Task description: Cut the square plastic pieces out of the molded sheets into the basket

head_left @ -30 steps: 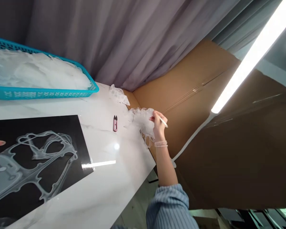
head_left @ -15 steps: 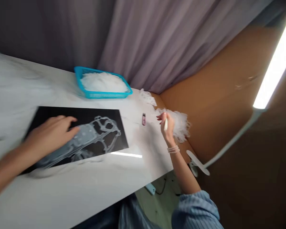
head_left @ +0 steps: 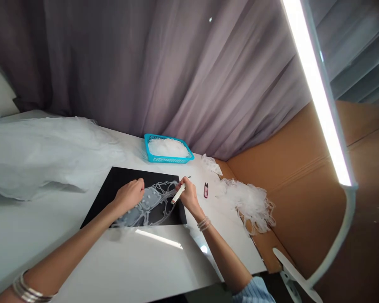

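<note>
A sheer white lace piece with pale dots and looping cord edges lies on a black board. My left hand is closed over the lace's left part, its fingertips pinching at the fabric and partly hidden. At the lace's right end, my right hand grips a slim white-handled tool. Its blunt brownish end points down toward me, and a dark tip shows beyond the fingers. The lace cords run up to these fingers; whether they are also held I cannot tell.
Pink-handled thread snips lie right of the board. Behind stands a blue basket of white material. White lace scraps heap by the brown panel; white tulle spreads at left. A clip-on lamp rises at right.
My right hand has come left from beside the scraps to the lace, bringing the tool. My left hand has gone from spread fingers to closed on the lace. The view has shifted.
</note>
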A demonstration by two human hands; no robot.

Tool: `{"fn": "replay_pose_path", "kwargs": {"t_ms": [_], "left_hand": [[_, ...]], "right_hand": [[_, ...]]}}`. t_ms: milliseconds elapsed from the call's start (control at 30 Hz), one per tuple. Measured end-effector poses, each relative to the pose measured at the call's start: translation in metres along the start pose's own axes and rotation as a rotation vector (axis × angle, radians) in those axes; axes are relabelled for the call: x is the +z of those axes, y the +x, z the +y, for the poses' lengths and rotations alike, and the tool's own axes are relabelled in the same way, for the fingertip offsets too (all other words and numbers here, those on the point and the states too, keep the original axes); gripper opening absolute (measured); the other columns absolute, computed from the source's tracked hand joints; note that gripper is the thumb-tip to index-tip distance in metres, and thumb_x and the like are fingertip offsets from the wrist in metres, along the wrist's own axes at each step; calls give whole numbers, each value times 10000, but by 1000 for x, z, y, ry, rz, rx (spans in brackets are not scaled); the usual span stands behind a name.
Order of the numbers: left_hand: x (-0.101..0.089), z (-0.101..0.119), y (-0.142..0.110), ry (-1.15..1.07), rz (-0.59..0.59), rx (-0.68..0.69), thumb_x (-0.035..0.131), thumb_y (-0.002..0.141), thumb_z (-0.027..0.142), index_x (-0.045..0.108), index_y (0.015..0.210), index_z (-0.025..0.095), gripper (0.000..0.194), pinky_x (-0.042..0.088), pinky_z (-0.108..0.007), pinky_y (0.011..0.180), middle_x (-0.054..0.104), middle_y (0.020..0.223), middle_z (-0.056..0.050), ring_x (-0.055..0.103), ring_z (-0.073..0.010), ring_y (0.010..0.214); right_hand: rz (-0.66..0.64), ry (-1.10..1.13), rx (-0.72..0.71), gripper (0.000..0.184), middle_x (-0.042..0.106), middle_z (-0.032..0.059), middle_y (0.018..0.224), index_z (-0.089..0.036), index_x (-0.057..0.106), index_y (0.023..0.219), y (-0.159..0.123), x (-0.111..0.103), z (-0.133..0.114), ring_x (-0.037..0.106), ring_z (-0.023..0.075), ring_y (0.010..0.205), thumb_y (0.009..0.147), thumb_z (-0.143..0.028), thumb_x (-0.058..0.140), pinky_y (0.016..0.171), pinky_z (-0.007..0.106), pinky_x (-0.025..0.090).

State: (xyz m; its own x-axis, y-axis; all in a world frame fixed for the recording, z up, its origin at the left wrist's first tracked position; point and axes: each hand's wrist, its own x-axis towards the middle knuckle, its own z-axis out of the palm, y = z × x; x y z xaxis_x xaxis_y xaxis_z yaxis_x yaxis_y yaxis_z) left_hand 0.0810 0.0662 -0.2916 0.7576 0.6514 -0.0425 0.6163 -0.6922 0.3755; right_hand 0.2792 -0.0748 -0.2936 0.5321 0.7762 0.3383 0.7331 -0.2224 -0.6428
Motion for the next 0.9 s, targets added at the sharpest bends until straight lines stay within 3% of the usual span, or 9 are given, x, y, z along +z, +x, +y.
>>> {"fn": "replay_pose_path", "kwargs": {"t_ms": [200, 300, 433, 567, 700, 800, 900], "left_hand": [[4, 40, 11, 77, 124, 122, 605, 942, 361, 619, 1170, 154, 308, 555, -449, 885, 656, 1159, -85, 648, -222, 1025], [18, 54, -13, 132, 159, 252, 575, 956, 328, 641, 1143, 144, 270, 526, -462, 934, 667, 1170, -99, 636, -240, 1079], [48, 59, -55, 192, 168, 392, 511, 956, 223, 621, 1270, 54, 374, 471, -458, 1023, 611, 1343, -243, 565, -334, 1258], [64, 53, -72, 250, 199, 411, 464, 962, 222, 572, 1342, -17, 462, 429, -516, 1061, 536, 1410, -313, 505, -417, 1325], [58, 45, -76, 276, 218, 450, 448, 971, 252, 581, 1357, 39, 461, 408, -498, 1083, 569, 1404, -256, 508, -396, 1322], [46, 40, -79, 280, 216, 458, 411, 989, 272, 585, 1351, 58, 455, 411, -469, 1081, 609, 1365, -219, 539, -352, 1286], [39, 34, -79, 285, 228, 451, 399, 997, 313, 579, 1353, 53, 477, 452, -446, 1033, 597, 1385, -219, 552, -334, 1272]], "right_hand": [[95, -9, 48, 173, 520, -11, 668, -231, 428, 746, 45, -28, 20, 506, 180, 665, 777, -277, 592, 612, 267, 369], [95, 34, 107, 221, 519, -5, 678, -213, 496, 858, 45, -46, 24, 527, 177, 635, 915, -426, 482, 558, 256, 382], [-31, 160, 138, 512, 525, -19, 667, -205, 579, 1111, 25, -55, 13, 558, 149, 567, 991, -593, 267, 473, 222, 420], [-213, 307, 101, 557, 555, -5, 659, -175, 673, 1019, 5, -37, -10, 561, 128, 526, 973, -625, 348, 477, 233, 481], [-343, 419, 72, 454, 640, 37, 738, -159, 702, 922, -5, -8, -29, 627, 152, 600, 929, -575, 521, 549, 266, 551], [-369, 462, 67, 331, 682, 56, 853, -171, 707, 929, -14, 9, -36, 652, 156, 669, 895, -490, 628, 617, 270, 568], [-328, 423, 7, 261, 680, 57, 870, -181, 714, 929, -27, 20, -37, 632, 144, 662, 935, -416, 600, 613, 261, 542]]}}
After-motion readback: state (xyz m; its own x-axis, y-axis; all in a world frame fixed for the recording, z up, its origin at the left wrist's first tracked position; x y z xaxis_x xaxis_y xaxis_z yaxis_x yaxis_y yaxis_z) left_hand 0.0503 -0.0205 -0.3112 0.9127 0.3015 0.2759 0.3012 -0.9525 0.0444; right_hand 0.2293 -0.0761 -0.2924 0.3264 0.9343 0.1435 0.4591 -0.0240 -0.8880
